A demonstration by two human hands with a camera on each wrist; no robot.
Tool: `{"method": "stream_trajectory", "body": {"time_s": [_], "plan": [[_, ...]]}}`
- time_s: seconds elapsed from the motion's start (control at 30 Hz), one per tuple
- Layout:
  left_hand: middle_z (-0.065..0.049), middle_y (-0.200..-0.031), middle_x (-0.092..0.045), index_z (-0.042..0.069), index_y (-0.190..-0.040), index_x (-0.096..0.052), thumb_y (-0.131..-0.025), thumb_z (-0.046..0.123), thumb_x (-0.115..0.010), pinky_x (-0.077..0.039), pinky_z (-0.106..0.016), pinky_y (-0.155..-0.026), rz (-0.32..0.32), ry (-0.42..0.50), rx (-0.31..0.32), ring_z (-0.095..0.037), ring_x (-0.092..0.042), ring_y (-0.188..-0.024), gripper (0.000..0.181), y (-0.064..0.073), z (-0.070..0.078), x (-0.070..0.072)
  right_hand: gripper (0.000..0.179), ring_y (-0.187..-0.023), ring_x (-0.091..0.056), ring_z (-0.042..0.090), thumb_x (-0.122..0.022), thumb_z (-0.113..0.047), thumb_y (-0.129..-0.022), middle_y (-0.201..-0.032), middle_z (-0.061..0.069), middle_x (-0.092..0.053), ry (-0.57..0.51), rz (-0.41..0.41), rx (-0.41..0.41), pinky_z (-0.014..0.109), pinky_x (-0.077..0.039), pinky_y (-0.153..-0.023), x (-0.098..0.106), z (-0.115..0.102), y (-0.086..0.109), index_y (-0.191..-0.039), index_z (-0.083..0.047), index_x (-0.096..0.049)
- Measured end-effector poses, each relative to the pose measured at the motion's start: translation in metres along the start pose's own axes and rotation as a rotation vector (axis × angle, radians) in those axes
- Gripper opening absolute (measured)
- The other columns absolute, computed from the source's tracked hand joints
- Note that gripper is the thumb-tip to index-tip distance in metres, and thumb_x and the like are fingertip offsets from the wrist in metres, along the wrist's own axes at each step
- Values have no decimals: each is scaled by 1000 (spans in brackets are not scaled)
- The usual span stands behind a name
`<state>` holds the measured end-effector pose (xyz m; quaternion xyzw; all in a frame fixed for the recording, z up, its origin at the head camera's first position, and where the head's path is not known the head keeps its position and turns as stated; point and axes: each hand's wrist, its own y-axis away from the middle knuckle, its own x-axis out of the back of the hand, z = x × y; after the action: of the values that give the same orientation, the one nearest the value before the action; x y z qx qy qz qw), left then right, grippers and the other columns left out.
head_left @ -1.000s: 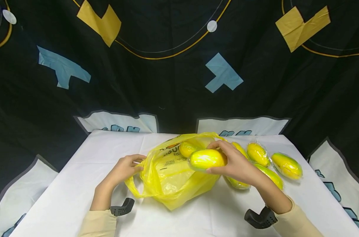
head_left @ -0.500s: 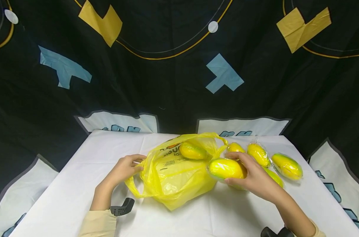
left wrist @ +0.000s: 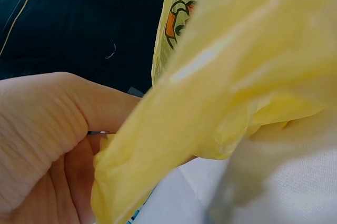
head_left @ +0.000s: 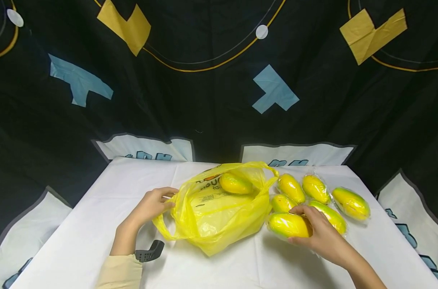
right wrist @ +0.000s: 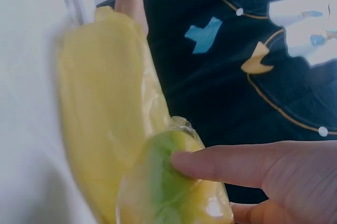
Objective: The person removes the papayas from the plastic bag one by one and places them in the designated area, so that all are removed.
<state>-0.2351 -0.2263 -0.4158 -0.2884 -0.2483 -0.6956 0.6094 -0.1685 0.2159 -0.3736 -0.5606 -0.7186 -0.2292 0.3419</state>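
A thin yellow plastic bag (head_left: 219,230) lies on its side on the table with its mouth spread toward me. My left hand (head_left: 150,206) pinches its left edge; in the left wrist view the film (left wrist: 158,145) runs between thumb and fingers. Inside the bag, a yellow-green mango (head_left: 235,183) rests near the back. My right hand (head_left: 323,235), right of the bag, grips another mango (head_left: 286,224) in clear wrap. The right wrist view shows the thumb (right wrist: 221,166) pressed on the green side of this wrapped mango (right wrist: 168,197).
Several wrapped mangoes lie to the right of the bag: one at the back (head_left: 291,188), one beside it (head_left: 315,188), one farthest right (head_left: 350,203), and others close to my right hand. A white cloth (head_left: 85,233) covers the table. A black printed curtain (head_left: 204,108) hangs behind.
My right hand has moved right and toward me with its mango, from over the bag's mouth to beside the bag. The mango inside and my left hand stay in place.
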Motion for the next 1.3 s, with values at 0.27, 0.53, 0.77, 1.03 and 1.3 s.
{"method": "stream_trajectory", "body": {"time_s": [0.27, 0.53, 0.77, 1.03, 1.3], "plan": [[-19, -121, -62, 3, -128, -60, -88, 5, -66, -52, -49, -88, -7, -14, -2, -38, -62, -107, 40, -1, -2, 2, 69, -117, -45, 34, -90, -29, -64, -119, 10, -55, 46, -3, -88, 60, -35, -99, -8, 17, 11, -119, -7, -55], [-19, -121, -62, 3, -127, -60, -88, 5, -66, -52, -48, -88, -1, -7, -5, -37, -62, -106, 40, -1, -1, 2, 70, -109, -46, 31, -92, -29, -60, -119, 10, -53, 69, -40, -160, 61, -39, -95, -17, 28, 11, -117, -9, -55], [-19, -120, -63, 1, -127, -60, -88, 5, -67, -52, -48, -88, -1, 3, -24, -38, -62, -105, 39, 1, 1, 1, 70, -109, -46, 32, -92, -28, -59, -118, 12, -53, 91, -40, -153, 62, -39, -94, -22, 34, 9, -115, -8, -56], [-19, -119, -63, 1, -127, -60, -88, 4, -66, -52, -48, -88, 1, 7, -34, -37, -63, -105, 39, 1, 0, 2, 71, -108, -47, 30, -92, -27, -59, -117, 10, -53, 79, -36, -155, 61, -39, -94, -23, 35, 8, -116, -8, -56], [-19, -120, -63, 1, -127, -60, -88, 4, -67, -52, -48, -88, 1, 2, -26, -37, -62, -105, 39, 0, 0, 2, 71, -109, -47, 31, -92, -26, -60, -117, 10, -54, 88, -22, -133, 61, -37, -94, -23, 36, 7, -117, -8, -56]]}}
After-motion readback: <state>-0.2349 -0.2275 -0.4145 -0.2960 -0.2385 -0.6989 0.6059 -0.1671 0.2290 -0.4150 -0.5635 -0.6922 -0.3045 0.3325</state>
